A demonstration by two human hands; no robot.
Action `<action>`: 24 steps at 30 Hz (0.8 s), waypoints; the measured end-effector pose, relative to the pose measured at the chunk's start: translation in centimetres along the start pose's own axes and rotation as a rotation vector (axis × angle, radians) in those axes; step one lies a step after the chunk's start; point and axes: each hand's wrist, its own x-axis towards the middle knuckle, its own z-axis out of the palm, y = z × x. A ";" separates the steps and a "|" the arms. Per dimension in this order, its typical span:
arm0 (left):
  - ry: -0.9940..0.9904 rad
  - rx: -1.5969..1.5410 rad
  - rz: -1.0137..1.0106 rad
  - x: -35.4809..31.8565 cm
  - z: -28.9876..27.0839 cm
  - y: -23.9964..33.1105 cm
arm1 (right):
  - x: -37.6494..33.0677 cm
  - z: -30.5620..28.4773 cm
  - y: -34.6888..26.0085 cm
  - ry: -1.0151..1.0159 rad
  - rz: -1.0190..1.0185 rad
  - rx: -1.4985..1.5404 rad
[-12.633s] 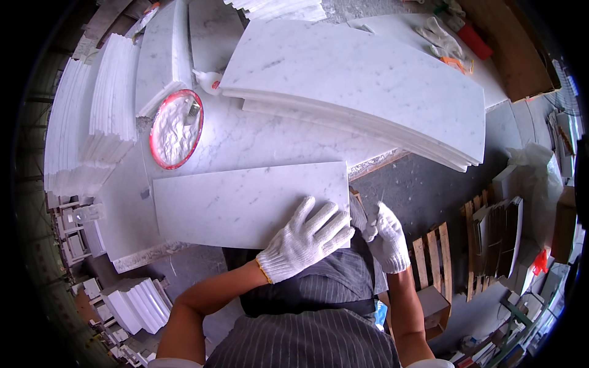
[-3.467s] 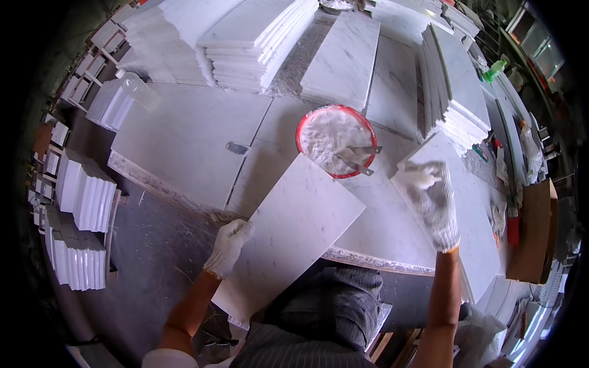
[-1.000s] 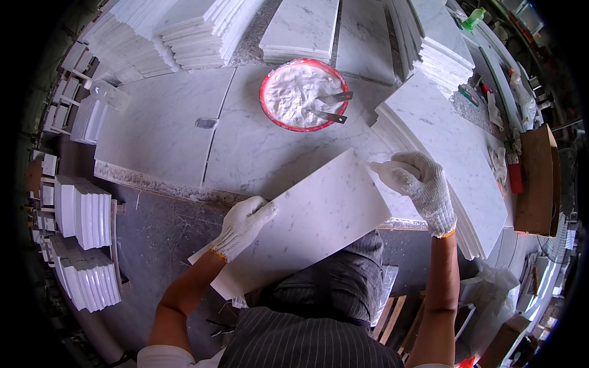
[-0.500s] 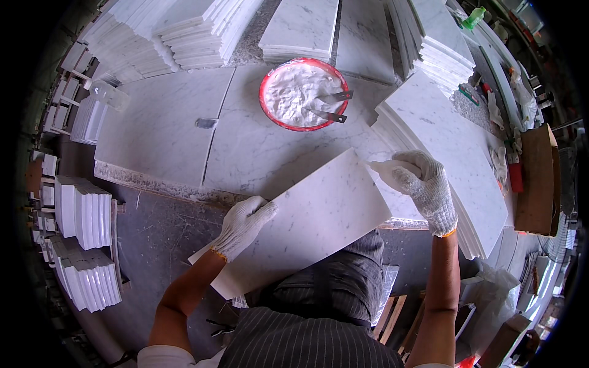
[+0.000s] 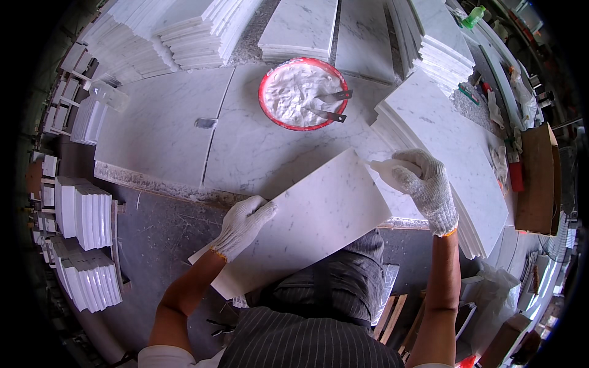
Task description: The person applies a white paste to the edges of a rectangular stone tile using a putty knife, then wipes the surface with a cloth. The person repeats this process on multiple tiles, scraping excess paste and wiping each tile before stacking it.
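Note:
A white, grey-veined marble slab (image 5: 319,214) lies tilted across my lap, its far end over the worktable's front edge. My left hand (image 5: 245,226), in a white knitted glove, is closed on the slab's left long edge, the thumb on top and the fingers mostly hidden. My right hand (image 5: 426,184), gloved too, is closed round a small whitish squeeze bottle (image 5: 388,171). The bottle's pointed tip is at the slab's far right edge; whether it touches cannot be told. Beyond the slab, a red-rimmed basin (image 5: 264,107) of white paste holds two putty knives (image 5: 334,97).
Marble slabs are stacked at the back left (image 5: 202,30) and in a fanned pile (image 5: 448,135) by my right hand. A flat metal piece (image 5: 206,123) lies on the table (image 5: 153,116). White blocks (image 5: 86,211) stand low at left, a cardboard box (image 5: 537,181) at far right.

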 end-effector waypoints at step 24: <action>0.012 0.007 -0.003 0.0 0.1 -0.2 | -1.3 0.0 2.4 0.102 0.071 0.461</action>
